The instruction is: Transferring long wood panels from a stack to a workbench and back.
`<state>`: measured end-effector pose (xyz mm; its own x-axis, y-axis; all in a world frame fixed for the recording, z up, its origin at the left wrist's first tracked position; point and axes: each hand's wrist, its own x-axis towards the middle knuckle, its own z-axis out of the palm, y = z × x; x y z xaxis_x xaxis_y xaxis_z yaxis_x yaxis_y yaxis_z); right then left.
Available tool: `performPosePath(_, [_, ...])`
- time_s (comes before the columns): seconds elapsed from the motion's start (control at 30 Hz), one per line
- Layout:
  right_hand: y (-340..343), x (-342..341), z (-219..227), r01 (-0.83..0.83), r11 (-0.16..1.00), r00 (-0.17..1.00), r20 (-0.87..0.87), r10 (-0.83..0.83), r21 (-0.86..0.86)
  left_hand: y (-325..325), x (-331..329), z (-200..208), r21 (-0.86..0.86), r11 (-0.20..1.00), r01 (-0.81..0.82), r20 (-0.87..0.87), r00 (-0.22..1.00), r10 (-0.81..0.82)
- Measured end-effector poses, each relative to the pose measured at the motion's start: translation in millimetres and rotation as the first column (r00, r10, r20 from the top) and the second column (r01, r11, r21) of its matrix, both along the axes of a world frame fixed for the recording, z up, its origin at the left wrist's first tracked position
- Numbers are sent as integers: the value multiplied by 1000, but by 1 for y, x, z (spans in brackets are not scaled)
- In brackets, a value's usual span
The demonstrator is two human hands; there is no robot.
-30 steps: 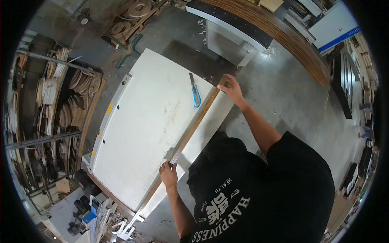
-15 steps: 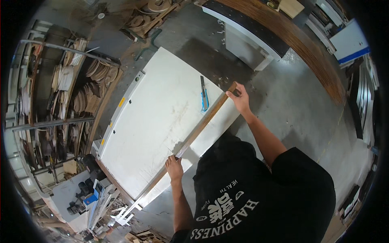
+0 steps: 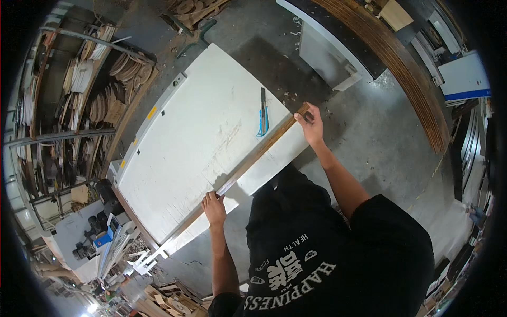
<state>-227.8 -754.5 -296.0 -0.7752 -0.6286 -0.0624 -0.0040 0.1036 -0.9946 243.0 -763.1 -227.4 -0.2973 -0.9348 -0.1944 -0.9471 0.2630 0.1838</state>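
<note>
Little has shifted: the right hand [image 3: 312,127] still pinches the far end of the brown strip [image 3: 262,150], the left hand [image 3: 214,210] clasps it lower down, and it lies across the white panel [image 3: 179,132] as before, apparently just being steadied.

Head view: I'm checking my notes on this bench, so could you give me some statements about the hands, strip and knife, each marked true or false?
1. The right hand holds the far end of the strip. True.
2. The left hand is empty. False: it holds the strip.
3. The knife lies on the white board. True.
4. The knife touches the strip. False: they lie apart.
5. A level lies along the board's left edge. True.
</note>
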Motion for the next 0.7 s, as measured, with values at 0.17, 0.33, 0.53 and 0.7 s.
performPosePath(0.17, [0,-12,-22,-68,997,995,72,70,-25,-1,0,1,20,1000,-19,-32,999,19])
performPosePath(0.33, [-4,-55,-21,-148,989,867,477,144,-29,9,-2,12,-77,997,-20,31,999,22])
performPosePath(0.53, [-9,-84,-36,-572,820,668,575,472,-10,52,-1,27,-306,846,-436,-238,896,375])
performPosePath(0.7, [-6,-93,-89,-473,880,793,408,452,-55,98,15,-14,92,289,-953,-731,132,669])
